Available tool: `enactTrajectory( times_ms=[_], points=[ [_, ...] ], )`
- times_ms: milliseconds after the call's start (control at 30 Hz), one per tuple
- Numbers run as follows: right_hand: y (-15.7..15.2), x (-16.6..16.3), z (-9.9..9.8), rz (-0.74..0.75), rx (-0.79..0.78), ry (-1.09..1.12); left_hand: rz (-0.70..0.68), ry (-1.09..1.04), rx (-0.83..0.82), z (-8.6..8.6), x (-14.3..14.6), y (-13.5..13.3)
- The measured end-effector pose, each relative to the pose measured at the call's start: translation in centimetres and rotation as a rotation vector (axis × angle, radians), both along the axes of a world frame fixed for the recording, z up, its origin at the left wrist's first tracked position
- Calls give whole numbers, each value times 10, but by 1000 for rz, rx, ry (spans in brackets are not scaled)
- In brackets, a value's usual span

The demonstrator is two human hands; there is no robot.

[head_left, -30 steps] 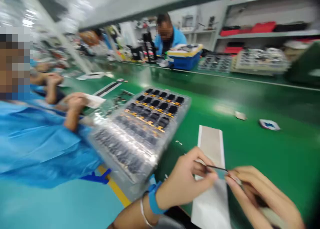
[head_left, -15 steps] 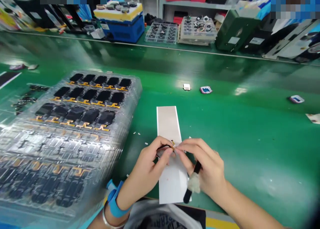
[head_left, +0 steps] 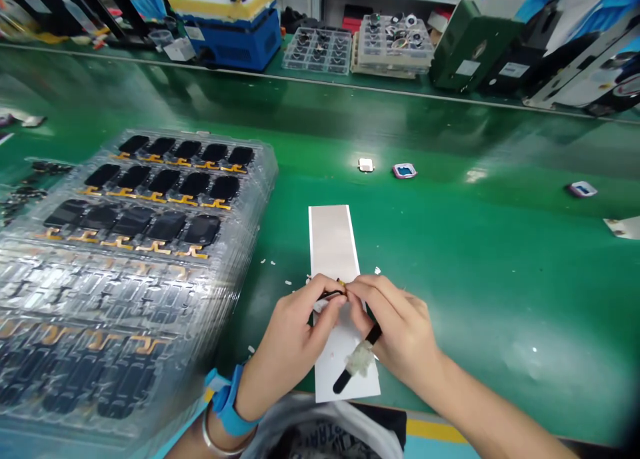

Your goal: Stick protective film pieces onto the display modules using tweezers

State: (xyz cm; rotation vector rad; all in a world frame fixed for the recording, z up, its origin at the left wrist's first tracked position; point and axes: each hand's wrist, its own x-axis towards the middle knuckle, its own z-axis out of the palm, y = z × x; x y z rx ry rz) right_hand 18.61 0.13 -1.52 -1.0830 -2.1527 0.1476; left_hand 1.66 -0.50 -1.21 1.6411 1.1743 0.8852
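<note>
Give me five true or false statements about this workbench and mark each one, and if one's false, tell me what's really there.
1. The left hand pinches a small dark piece. True.
2. The right hand holds a black-handled tool wrapped in something white and fluffy. True.
3. The blue wristband is on the right wrist. False: it is on the left wrist.
4. The stacked clear trays lie to the right of the white strip. False: they lie to its left.
5. The trays hold black screens with orange ribbons. True.
</note>
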Motion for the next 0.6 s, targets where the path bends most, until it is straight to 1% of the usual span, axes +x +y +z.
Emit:
enactTrajectory(
  times_ms=[67,167,233,300,367,433,533,600],
  points=[
    [4,4,6,-17,-109,45,3,-3,-38,0,0,0],
    [16,22,16,-44,-361,129,34,-80,-107,1,-1,-2],
    [26,37,19,-65,-501,119,49,-173,-162,0,-1,-3],
    [34,50,16,-97,-594,76,47,-256,-227,0,-2,-4],
    [39,57,11,-127,-639,55,32,-311,-279,0,-2,-5],
    [40,58,8,-131,-663,79,7,-340,-305,1,-2,-5],
    [38,52,9,-124,-660,171,-39,-367,-316,3,-1,-5],
    [35,43,12,-102,-681,282,-54,-373,-322,4,-1,-5]
  ],
)
